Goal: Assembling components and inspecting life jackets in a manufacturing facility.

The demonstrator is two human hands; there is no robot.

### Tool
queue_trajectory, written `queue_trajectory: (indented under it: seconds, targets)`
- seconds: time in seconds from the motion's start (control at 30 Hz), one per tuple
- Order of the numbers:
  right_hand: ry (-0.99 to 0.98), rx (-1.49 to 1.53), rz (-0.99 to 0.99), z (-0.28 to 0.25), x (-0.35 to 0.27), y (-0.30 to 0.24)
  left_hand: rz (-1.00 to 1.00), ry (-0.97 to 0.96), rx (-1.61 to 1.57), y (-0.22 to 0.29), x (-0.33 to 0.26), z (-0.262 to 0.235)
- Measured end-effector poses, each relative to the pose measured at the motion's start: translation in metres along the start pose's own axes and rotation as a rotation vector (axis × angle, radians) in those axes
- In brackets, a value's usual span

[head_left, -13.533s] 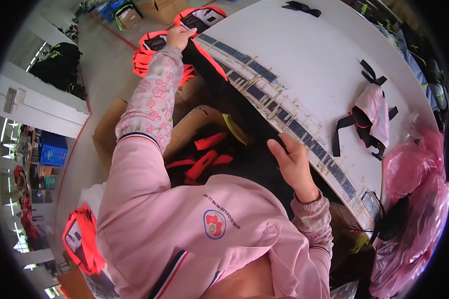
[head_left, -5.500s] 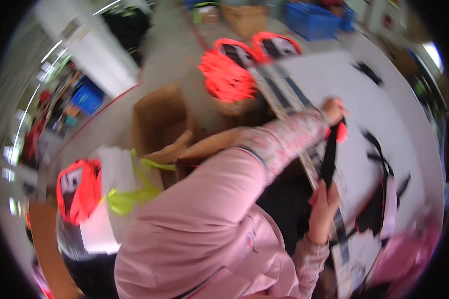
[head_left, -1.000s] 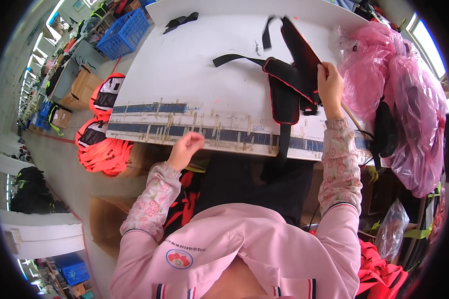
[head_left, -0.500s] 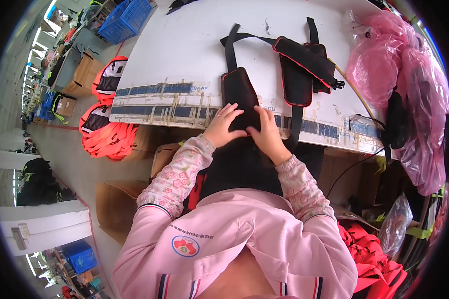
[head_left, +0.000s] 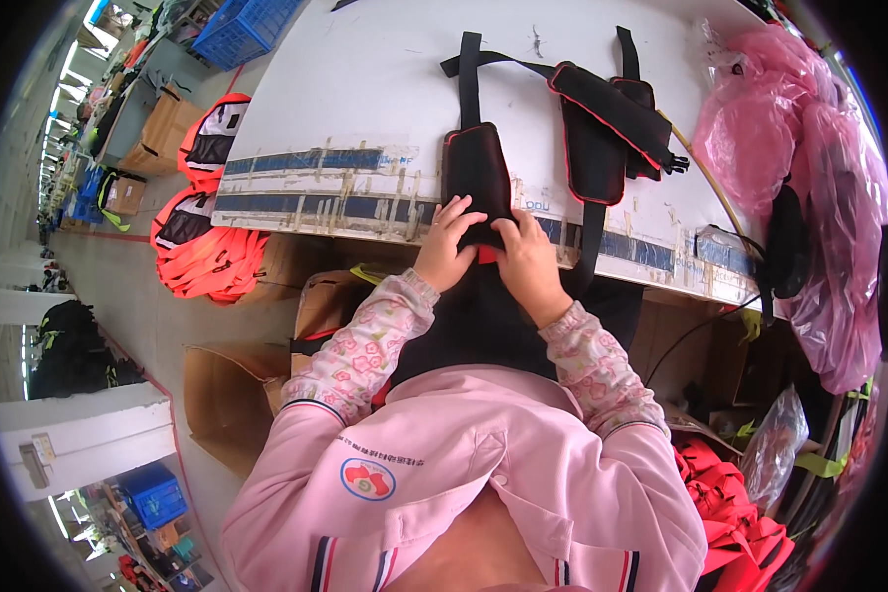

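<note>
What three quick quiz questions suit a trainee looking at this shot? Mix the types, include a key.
1. True or false: the left grip and right grip both touch the black, oblong fabric pad with red edging.

2. Multiple choice: where is the pink, translucent plastic bag relative to the white, flat-topped table?
A) along its left side
B) along its right side
C) on the floor at its near edge

3. Fill in: right of the oblong pad, a long black, red-edged fabric strip lies ___ (across / apart from) a wider black, red-edged panel.

Key: 1 true; 2 B; 3 across.
</note>
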State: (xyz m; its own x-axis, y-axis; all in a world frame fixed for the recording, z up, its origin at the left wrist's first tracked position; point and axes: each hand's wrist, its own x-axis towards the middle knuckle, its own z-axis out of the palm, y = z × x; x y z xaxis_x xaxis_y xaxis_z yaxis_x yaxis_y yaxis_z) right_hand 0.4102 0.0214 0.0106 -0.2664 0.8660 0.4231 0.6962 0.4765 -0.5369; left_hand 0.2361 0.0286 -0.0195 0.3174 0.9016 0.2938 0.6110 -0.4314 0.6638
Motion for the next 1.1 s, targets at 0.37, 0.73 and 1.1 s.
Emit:
queue_trajectory:
  seconds: [0.37, 0.73, 1.1]
  targets:
    - [0.184, 0.749, 0.414, 0.013, 0.026, -0.012, -0.286, 0.366, -0.064, 0.021, 0.001, -0.016]
    - [0.186, 0.623, 0.205, -0.007, 0.025, -0.022, -0.77, 0.429, -1.467, 0.04, 0.002, -0.02]
    - [0.333, 1.363, 0.472, -0.012, 0.03, -0.027, -0.662, 0.01, -1.852, 0.067, 0.011, -0.047]
